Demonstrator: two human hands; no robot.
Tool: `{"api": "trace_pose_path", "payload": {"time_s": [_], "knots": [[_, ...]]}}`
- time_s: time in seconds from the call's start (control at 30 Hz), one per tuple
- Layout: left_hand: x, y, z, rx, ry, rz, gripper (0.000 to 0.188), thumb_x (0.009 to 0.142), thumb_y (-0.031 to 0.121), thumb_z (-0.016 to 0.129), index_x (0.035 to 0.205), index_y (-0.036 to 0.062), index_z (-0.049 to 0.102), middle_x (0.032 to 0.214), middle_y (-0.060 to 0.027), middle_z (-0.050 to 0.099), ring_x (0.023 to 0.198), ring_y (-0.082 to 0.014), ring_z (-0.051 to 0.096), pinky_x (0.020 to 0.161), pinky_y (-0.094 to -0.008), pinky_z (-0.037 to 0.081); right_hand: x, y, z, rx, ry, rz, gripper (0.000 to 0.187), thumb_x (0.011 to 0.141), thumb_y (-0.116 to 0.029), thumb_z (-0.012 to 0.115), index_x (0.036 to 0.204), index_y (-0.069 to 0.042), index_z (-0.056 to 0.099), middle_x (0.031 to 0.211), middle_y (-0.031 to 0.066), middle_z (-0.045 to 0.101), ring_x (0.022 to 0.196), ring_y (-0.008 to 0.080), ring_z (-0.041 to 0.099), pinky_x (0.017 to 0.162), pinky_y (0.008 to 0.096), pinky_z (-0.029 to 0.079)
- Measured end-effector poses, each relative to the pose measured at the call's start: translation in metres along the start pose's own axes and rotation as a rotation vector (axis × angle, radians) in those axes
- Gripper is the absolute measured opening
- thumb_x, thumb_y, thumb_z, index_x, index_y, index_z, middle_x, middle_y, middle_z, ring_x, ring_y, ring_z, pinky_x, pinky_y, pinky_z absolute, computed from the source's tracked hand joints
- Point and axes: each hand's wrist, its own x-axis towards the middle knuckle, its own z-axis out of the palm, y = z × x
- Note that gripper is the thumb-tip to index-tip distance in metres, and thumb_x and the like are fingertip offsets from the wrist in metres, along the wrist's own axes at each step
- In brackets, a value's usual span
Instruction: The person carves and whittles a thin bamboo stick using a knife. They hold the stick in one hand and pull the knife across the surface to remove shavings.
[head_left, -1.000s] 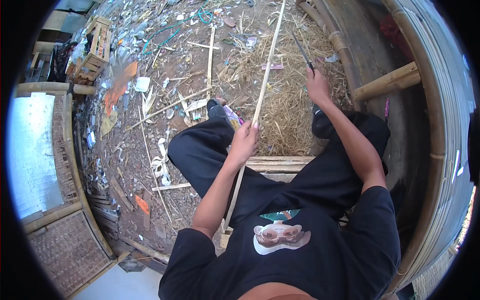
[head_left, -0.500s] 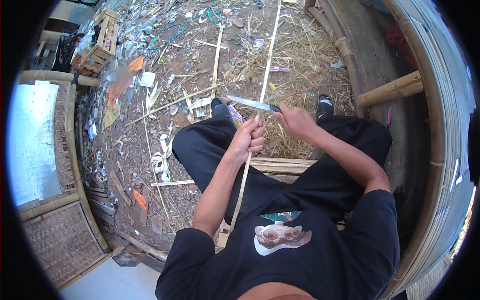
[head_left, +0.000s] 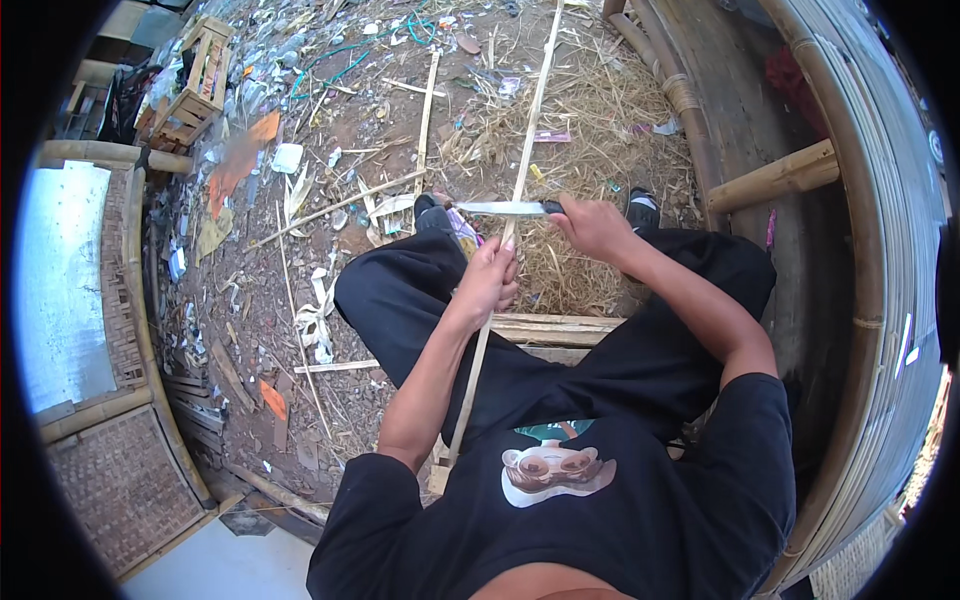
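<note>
Here's the left hand (head_left: pixel 485 285), wrapped around a long pale wooden strip (head_left: pixel 537 110) that runs from the top of the view, between the legs, down beside the lap. And the right hand (head_left: pixel 597 232), clamped on the dark handle of a knife (head_left: pixel 490 208), its blade lying straight across the strip, just beyond the left thumb! Whether the edge bites into the wood, nobody can tell from here.

The danger looks plain: a slip toward the body could carry that blade into the left thumb, so close is the grip. A knot or uneven grain might make it skid, and pressing too hard could snap so thin a piece. Below sit the dark trousers (head_left: pixel 395 290), no great shield for the legs.

Writing? The slatted crate (head_left: pixel 200 90) carries marks, too small to make out. The black shirt (head_left: pixel 650 500) has a cartoon head, with a green patch above it; no brand can be read.
</note>
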Motion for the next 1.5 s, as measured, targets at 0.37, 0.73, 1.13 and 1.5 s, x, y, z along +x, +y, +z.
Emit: {"api": "trace_pose_path", "payload": {"time_s": [0.37,0.73,1.13,1.5], "knots": [[-0.006,-0.006,-0.003,-0.026,-0.04,-0.043,0.018,0.099,0.027,0.041,0.086,0.0148,0.037,0.056,0.0063,0.027,0.037,-0.0024,0.021,0.032,-0.0197,0.013,0.002,-0.002,0.011,0.053,-0.021,0.083,0.035,0.097,-0.035,0.038,0.089,-0.002,0.045,0.061,0.0203,0.057,0.057,0.0407,0.06,0.053,0.0509,0.046],[-0.008,-0.003,0.0,-0.043,-0.136,-0.046,0.019,0.098,0.027,0.042,0.084,0.0154,0.038,0.055,0.0063,0.025,0.035,-0.0027,0.02,0.031,-0.0202,0.013,0.013,0.037,-0.007,0.114,0.088,0.376,0.04,0.098,-0.037,0.033,0.091,-0.001,0.048,0.064,0.0213,0.058,0.062,0.0415,0.059,0.056,0.0525,0.045],[0.0,-0.013,0.001,0.268,0.071,0.125,0.016,0.098,0.025,0.042,0.09,0.0118,0.042,0.054,0.0064,0.029,0.037,-0.0025,0.024,0.032,-0.0208,0.017,0.01,0.025,0.013,-0.042,0.106,-0.024,0.033,0.095,-0.035,0.043,0.089,-0.003,0.043,0.061,0.0193,0.058,0.056,0.0406,0.059,0.05,0.05,0.046],[-0.004,-0.021,-0.001,0.233,0.081,-0.051,0.013,0.099,0.021,0.04,0.09,0.011,0.041,0.057,0.0056,0.029,0.038,-0.0032,0.025,0.033,-0.021,0.018,0.014,0.098,0.027,-0.204,0.127,0.138,0.037,0.095,-0.041,0.04,0.088,-0.004,0.045,0.061,0.019,0.059,0.059,0.0401,0.061,0.054,0.0508,0.048]]}}
